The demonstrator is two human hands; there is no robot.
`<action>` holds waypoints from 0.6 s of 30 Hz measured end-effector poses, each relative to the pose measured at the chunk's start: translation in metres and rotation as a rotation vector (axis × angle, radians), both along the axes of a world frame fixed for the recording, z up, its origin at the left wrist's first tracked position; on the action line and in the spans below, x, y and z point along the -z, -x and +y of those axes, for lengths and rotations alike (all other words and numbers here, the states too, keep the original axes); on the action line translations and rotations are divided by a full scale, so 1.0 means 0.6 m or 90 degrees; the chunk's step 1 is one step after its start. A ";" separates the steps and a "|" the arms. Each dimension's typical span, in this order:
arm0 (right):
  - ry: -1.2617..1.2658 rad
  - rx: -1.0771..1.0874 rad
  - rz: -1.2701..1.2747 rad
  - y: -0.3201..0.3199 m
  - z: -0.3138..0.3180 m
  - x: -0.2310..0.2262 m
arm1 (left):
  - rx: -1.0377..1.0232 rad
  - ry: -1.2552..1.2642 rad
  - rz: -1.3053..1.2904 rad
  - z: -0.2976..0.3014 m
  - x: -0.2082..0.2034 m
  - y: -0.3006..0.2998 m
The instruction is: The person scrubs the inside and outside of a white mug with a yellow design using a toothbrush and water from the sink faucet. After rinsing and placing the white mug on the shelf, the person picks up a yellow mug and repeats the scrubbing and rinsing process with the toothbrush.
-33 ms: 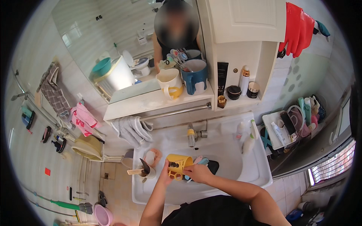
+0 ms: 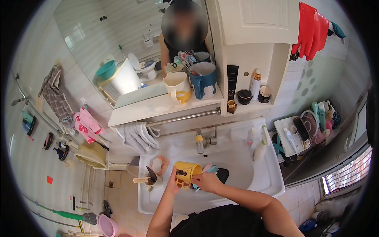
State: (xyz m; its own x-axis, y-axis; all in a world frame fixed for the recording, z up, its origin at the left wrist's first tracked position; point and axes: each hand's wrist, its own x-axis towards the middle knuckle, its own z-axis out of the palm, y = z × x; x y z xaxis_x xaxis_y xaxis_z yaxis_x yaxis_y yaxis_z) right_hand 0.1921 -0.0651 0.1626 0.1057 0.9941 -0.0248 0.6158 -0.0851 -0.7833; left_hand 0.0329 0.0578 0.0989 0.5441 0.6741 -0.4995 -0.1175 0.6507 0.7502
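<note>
Over the white washbasin [image 2: 237, 189] I hold a yellow mug [image 2: 188, 168] with a dark printed figure. It lies tilted, its handle toward me. My left hand [image 2: 172, 182] is closed around its left end. My right hand [image 2: 207, 181] is closed at the right end near the rim, fingers pinched there; their tips are partly hidden. Beyond my right hand, a black item [image 2: 224, 175] and a teal-and-pink item [image 2: 211, 169] lie in the basin, partly covered. Left of the mug stands a pale cup [image 2: 156, 182] holding a wooden-handled thing and a dark one.
A metal faucet [image 2: 199, 143] rises at the basin's back. Bottles [image 2: 260, 151] stand on its right rim, a pink ring-shaped item [image 2: 161, 164] on its left. Above, a shelf bears a white-yellow mug [image 2: 177, 87] and a blue mug [image 2: 204, 81]. A grey towel [image 2: 139, 137] hangs from a rail.
</note>
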 end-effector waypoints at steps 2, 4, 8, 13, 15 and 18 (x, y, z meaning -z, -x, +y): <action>0.002 -0.042 -0.015 0.000 -0.003 0.006 | -0.106 0.062 -0.062 -0.007 -0.017 -0.013; -0.017 -0.089 -0.071 -0.010 -0.018 0.009 | -0.106 0.073 -0.071 -0.018 -0.039 -0.012; -0.111 -0.046 -0.388 -0.047 -0.011 -0.006 | -0.111 0.085 -0.078 -0.025 -0.034 -0.005; 0.106 -0.156 -0.241 -0.015 -0.005 -0.039 | -0.118 0.064 -0.090 -0.011 -0.027 -0.010; 0.046 -0.129 -0.111 -0.001 -0.001 -0.003 | -0.093 0.052 -0.114 -0.019 -0.032 -0.016; 0.074 -0.129 -0.243 -0.021 0.003 -0.006 | -0.124 0.053 -0.063 -0.016 -0.005 -0.001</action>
